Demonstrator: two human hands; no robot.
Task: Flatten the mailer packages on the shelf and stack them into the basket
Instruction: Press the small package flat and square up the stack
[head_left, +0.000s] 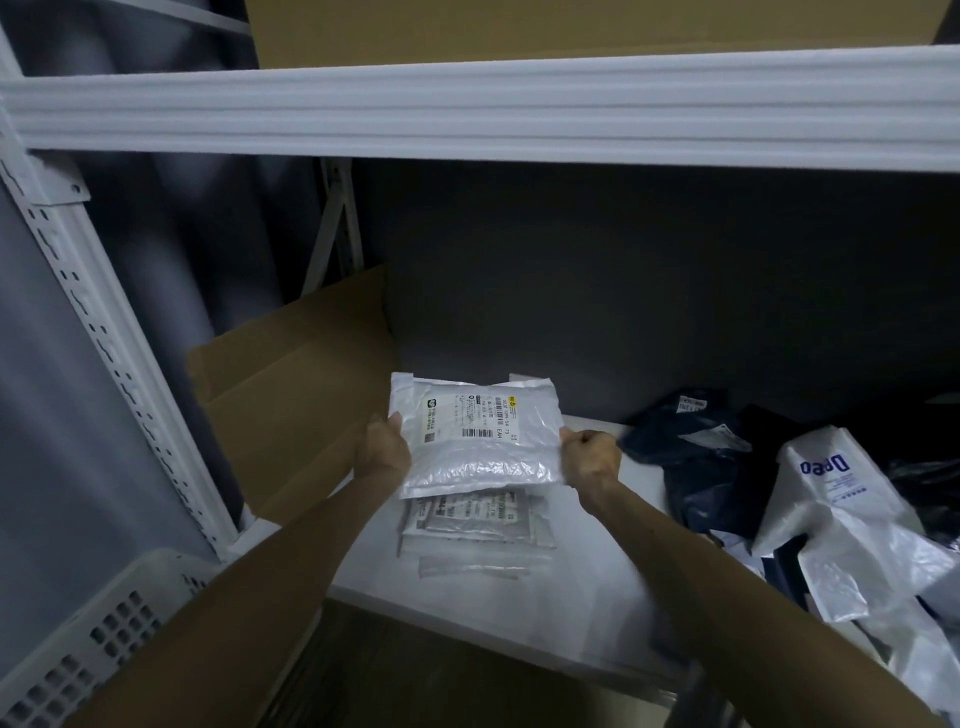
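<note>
Head view: I'm pinching a silver bubble mailer (478, 441) with left hand (384, 449) and right hand (589, 457) above the flattened stack (478, 525); crumpled mailers (831, 499) right of it are awaiting flattening, I'm judging.

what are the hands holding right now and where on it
A silver bubble mailer with a shipping label, above the stack of flattened mailers. The left grip holds its left edge and the right grip its right edge.

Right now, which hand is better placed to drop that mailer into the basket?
Left, likely. The left hand grips the bubble mailer, and the white basket sits low on that side; the right hand, also gripping, would have to reach across.
</note>
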